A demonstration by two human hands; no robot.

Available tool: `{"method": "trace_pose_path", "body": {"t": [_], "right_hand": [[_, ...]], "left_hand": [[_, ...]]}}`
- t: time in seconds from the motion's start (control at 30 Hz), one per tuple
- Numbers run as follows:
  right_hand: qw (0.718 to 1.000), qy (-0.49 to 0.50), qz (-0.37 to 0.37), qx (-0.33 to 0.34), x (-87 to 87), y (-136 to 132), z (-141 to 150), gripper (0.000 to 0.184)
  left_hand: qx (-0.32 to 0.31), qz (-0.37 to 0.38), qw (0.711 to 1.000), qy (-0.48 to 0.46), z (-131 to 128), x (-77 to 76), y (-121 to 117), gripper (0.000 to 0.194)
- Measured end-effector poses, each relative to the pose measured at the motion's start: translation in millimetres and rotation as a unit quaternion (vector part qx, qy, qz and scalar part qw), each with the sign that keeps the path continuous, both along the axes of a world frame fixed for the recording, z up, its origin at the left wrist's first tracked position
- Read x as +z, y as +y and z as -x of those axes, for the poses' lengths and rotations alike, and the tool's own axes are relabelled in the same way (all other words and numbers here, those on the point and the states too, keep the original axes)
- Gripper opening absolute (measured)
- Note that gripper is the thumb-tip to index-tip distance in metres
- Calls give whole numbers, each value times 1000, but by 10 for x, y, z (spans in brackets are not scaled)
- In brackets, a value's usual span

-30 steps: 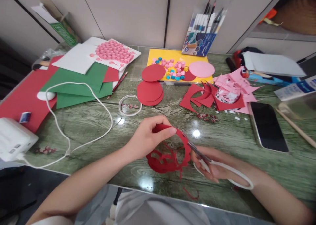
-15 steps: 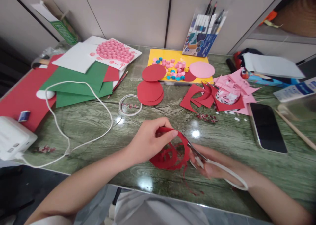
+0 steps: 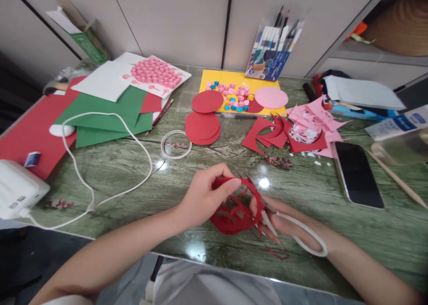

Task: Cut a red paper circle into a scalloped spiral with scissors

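My left hand (image 3: pixel 207 195) pinches a curled red paper strip (image 3: pixel 230 222) between thumb and fingers, low over the table's front. The strip hangs in a spiral with a ragged edge. My right hand (image 3: pixel 272 220) is closed around white-handled scissors (image 3: pixel 316 242), whose blades meet the strip near my left thumb. The fingers and paper partly hide the blades. A thin red paper sliver (image 3: pixel 277 252) shows below the scissors. Past my hands lie red paper circles (image 3: pixel 202 127), stacked beside a roll of tape (image 3: pixel 176 144).
Red paper offcuts (image 3: pixel 254 133) and pink scraps (image 3: pixel 331 122) lie behind a phone (image 3: pixel 357 173) at right. A yellow sheet (image 3: pixel 207 80) carries small coloured pieces. At left are green sheets (image 3: pixel 100 106) and a white charger (image 3: pixel 20 189) with its looped cable (image 3: pixel 150 160).
The scissors and my right hand have shifted slightly left and turned. The red spiral has moved a little right, and the thin sliver below now sits further right.
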State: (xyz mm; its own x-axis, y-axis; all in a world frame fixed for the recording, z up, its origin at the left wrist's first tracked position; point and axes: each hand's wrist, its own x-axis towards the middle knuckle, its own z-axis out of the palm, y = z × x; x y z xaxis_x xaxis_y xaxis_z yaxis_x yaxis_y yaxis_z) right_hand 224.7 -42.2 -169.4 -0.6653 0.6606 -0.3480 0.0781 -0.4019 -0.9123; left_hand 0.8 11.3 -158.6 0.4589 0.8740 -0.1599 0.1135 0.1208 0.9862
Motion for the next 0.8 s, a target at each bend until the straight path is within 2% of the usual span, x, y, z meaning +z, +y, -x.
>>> {"method": "trace_pose_path", "body": {"t": [0.13, 0.4, 0.6, 0.8], "right_hand": [[1000, 16, 14, -13, -39, -3, 7, 52], [1000, 12, 18, -5, -9, 11, 7, 47], [1000, -8, 4, 4, 38, 22, 12, 48], [1000, -23, -12, 3, 53, 39, 33, 52]], "left_hand": [[-34, 26, 999, -6, -14, -1, -15, 29], [18, 73, 995, -68, -21, -34, -11, 30], [-14, 74, 996, -55, -25, -25, 16, 30], [-15, 61, 997, -44, -26, -19, 13, 32]]}}
